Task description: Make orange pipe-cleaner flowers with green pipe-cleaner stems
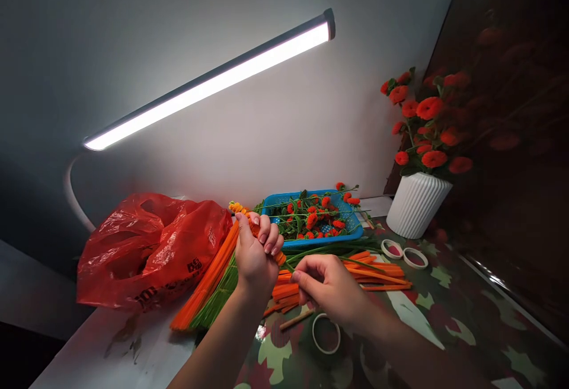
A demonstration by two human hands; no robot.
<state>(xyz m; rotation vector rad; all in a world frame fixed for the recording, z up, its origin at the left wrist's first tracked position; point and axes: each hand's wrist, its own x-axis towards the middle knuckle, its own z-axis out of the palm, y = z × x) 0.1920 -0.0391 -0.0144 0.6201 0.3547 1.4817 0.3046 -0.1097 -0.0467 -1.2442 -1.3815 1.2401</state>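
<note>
My left hand (260,252) is closed around a coiled orange pipe cleaner (239,207), whose fuzzy ends stick out above and below the fingers. A thin green stem (288,267) runs from the coil's lower end toward my right hand (326,285), which pinches it between thumb and forefinger. Behind my left wrist lie bundles of orange pipe cleaners (208,276) and green pipe cleaners (222,294). Shorter orange pipe cleaners (382,273) are spread on the table beyond my right hand.
A blue basket (326,238) holds red-orange flowers with green stems. Left is a red plastic bag (151,246); a lit lamp (213,86) hangs above. Rolls of tape (326,334) lie on the camouflage-patterned cloth (275,353). A white vase (418,205) of flowers stands at right.
</note>
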